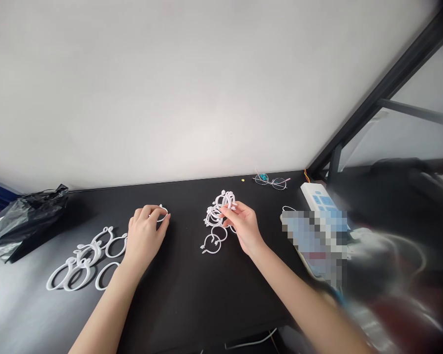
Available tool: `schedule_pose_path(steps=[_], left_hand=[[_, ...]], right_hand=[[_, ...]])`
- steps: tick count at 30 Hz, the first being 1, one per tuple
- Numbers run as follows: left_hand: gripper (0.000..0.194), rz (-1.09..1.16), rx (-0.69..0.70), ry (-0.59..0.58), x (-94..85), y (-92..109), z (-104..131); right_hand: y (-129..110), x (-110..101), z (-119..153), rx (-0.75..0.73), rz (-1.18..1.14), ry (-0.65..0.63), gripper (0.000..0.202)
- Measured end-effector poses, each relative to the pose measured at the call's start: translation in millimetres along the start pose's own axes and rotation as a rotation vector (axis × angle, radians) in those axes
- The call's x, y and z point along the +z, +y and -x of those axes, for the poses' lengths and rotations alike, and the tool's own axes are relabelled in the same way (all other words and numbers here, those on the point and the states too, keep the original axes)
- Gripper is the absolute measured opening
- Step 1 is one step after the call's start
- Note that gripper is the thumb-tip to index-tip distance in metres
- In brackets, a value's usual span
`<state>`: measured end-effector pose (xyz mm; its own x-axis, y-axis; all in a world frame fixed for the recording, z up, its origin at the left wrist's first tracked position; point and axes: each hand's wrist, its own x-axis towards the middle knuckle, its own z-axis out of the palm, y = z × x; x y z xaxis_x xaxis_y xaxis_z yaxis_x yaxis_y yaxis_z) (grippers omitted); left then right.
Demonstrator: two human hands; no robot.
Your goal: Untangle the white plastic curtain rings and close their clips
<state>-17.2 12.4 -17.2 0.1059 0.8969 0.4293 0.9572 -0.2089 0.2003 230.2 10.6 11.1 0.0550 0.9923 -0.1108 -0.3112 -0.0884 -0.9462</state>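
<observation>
My left hand [145,228] is over the table, thumb and fingers curled around a white open curtain ring [164,211] that shows partly past the fingertips. My right hand [243,226] pinches a white curtain ring at the edge of a bunch of similar rings [213,216]. Nearer to me, below that bunch, a loose ring [211,244] lies flat on the table. Left of my left wrist, several more white rings [76,275] with small knobbed ends lie spread and partly overlapping. My left forearm covers part of one ring [99,278].
The black table [192,295] meets a white wall [177,98]. A black plastic bag [33,216] lies at the left, eyeglasses [271,182] at the back right. On the right are a white power strip [319,196], a pixelated flat object [306,241] and blurred clear plastic [384,255].
</observation>
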Motion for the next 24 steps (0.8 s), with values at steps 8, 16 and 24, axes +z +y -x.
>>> schedule_pose_path(steps=[8, 16, 24], left_hand=[[0.025, 0.015, 0.004, -0.127, 8.6, -10, 0], [0.017, 0.689, -0.037, -0.096, -9.0, 42, 5], [0.018, 1.195, -0.135, -0.34, -6.9, 74, 19]], right_hand=[[4, 0, 1, -0.004, 0.022, -0.071, 0.022], [5, 8, 8, 0.031, 0.056, -0.174, 0.022], [11, 10, 11, 0.086, 0.06, -0.355, 0.024]])
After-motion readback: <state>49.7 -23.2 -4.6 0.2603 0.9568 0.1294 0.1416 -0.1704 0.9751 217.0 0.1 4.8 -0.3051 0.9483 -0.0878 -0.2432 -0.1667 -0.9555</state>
